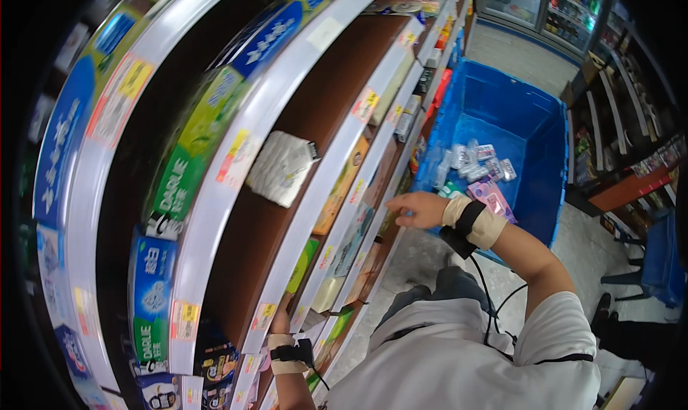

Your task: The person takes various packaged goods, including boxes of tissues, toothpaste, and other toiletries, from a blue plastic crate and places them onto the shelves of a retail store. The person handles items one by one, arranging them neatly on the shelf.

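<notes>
My left hand [281,322] reaches in at the shelf's price-tag edge, close to a green package [304,263] on a lower level. Its fingers are mostly hidden, and whether they touch that package I cannot tell. My right hand [421,209] hovers between the shelf unit and a blue plastic bin [530,89]. It holds nothing visible, with the fingers loosely bent and the thumb apart. Each wrist wears a beige wrap and a black strap. Inside the bin lie several small white-and-clear packs [473,163] and a pink-purple pack [491,198].
Long curved shelves carry green and blue toothpaste boxes [179,173] on the left. A white wrapped pack [284,168] sits on a brown shelf. Glass-door coolers [552,12] stand at the back; a blue stool [656,263] and another person's dark leg [627,338] are on the right.
</notes>
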Tool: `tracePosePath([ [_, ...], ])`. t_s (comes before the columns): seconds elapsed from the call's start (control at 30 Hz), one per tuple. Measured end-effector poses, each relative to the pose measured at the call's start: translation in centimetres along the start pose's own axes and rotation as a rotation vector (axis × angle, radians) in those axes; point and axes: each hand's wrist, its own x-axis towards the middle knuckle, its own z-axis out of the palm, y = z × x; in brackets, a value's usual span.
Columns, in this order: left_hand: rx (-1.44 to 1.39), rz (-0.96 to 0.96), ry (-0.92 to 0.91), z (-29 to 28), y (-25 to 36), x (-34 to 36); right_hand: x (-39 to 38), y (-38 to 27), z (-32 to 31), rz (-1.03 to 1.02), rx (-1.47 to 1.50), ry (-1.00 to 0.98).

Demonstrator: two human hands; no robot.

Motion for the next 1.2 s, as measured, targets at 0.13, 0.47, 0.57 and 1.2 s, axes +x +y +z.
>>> tracePosePath([
  [0.13, -0.246, -0.088, -0.088, 0.2, -0.6, 0.0, -4.4, 3.9, -4.5, 0.195, -0.007, 0.129],
  [0.47, 0.086, 0.086, 0.251, 5.8, 4.7, -3.2, -15.1, 20.6, -9.0, 0.811, -0.247, 0.263],
  [0.57, 0.063, 0.111, 0.264, 6.2, 4.9, -4.2, -14.7, 23.8, -7.0, 0.954, -0.189, -0.055],
  [1.2, 0.188, -0.007, 0.287, 12.7, 5.1, -13.8, -5.5, 24.3, 3.9, 0.684, -0.035, -0.366],
])
